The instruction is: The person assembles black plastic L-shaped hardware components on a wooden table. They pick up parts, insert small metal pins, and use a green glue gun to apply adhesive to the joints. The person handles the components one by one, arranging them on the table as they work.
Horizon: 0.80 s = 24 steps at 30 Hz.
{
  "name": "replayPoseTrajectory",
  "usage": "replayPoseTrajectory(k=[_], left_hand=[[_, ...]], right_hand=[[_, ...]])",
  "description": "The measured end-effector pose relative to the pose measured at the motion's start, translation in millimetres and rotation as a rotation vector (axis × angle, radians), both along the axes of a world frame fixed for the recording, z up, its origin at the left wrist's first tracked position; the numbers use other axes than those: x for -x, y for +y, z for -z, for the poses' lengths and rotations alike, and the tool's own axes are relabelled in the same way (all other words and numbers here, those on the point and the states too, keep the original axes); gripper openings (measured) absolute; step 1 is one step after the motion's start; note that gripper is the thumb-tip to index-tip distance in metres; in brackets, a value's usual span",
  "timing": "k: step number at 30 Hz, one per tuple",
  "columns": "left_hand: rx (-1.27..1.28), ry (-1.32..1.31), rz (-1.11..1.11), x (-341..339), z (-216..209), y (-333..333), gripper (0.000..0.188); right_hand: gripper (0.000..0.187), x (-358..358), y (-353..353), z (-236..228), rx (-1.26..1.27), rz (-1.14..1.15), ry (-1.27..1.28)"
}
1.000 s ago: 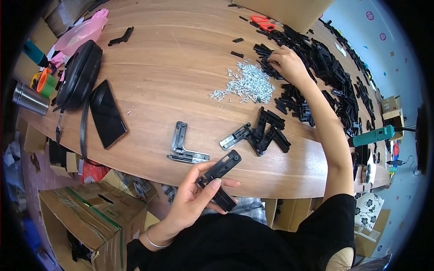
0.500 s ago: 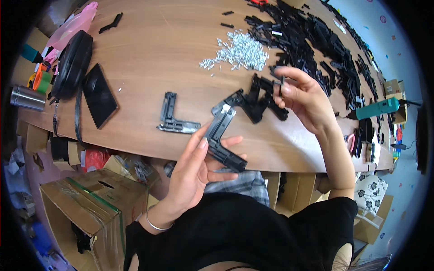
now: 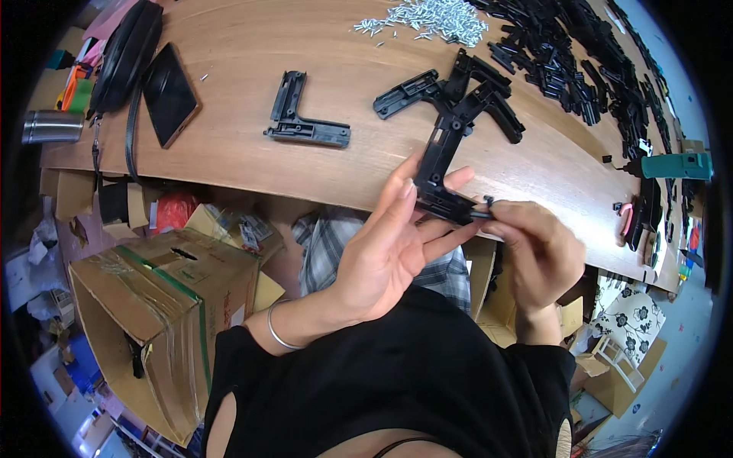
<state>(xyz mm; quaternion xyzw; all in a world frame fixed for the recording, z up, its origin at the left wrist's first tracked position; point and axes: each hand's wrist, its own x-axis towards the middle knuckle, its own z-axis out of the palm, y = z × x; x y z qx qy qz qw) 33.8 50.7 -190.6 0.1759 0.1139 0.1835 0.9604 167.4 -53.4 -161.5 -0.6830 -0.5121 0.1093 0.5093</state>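
My left hand [image 3: 378, 267] holds an L-shaped black plastic half-shell [image 3: 437, 164], its hollow side showing and its long arm pointing away from me. At the shell's near end, the thumb and fingers of my right hand [image 3: 546, 248] pinch a small dark part [image 3: 489, 202] against it. How far that part sits in the shell is hidden by my fingers. A similar L-shaped half-shell [image 3: 309, 133] lies on the table to the left. Several more black shells [image 3: 408, 93] lie overlapping just beyond my hands.
Small silvery metal pieces [image 3: 439, 19] lie heaped at the back, beside a large spread of black plastic parts [image 3: 550, 72]. A teal handheld tool [image 3: 676, 166] is at right. At left are a dark flat tablet [image 3: 166, 95], a black case [image 3: 126, 57] and a steel cup [image 3: 53, 127].
My right hand has come down from over the table to the half-shell's near end, bringing the small part. The left hand has moved right with the shell. The whole view has shifted.
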Motion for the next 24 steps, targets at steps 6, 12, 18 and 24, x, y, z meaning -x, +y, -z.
replayPoseTrajectory(k=[6,12,18,24], left_hand=[[-0.062,-0.052,-0.018,-4.5,2.8,-7.9,0.045],[-0.213,-0.123,-0.024,-2.7,1.3,-12.6,0.053],[-0.621,0.057,-0.008,3.8,0.6,-17.3,0.057],[-1.244,0.140,-0.078,5.4,8.7,-7.1,0.048]], right_hand=[[0.023,15.1,7.2,24.4,-0.127,0.105,-0.271],[0.021,22.1,7.0,33.4,-0.161,0.134,-0.290],[0.039,30.9,1.4,42.2,-0.291,0.037,0.301],[0.064,20.4,-4.5,20.1,-0.081,-0.162,1.234]])
